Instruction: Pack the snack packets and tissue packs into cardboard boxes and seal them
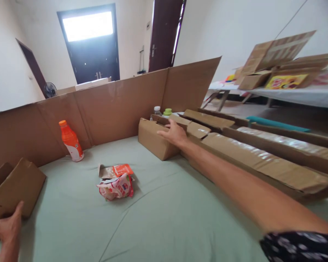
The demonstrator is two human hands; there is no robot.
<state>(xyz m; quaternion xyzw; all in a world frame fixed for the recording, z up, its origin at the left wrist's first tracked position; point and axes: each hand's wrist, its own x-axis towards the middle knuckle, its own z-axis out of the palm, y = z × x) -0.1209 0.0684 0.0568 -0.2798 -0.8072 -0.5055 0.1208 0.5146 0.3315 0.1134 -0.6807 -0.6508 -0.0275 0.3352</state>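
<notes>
At the lower left, my left hand [9,225] grips the near end of a brown cardboard box [19,185], its thumb along the side; the other fingertips are partly cut off by the frame edge. My right hand [175,134] reaches across to a smaller cardboard box [153,138] at centre right and holds its upper end, thumb on the near face and fingers near the top edge. Between the hands lies a crumpled pink snack packet [118,187] with an orange and white piece [123,170] behind it. An orange bottle [71,141] stands upright farther back.
A tall cardboard panel [120,105] runs along the back of the green cloth [98,233]. Long taped boxes [251,158] line the right side. A clear bottle [157,110] and a green-capped container [167,112] show behind the smaller box. A table [289,95] bears more boxes.
</notes>
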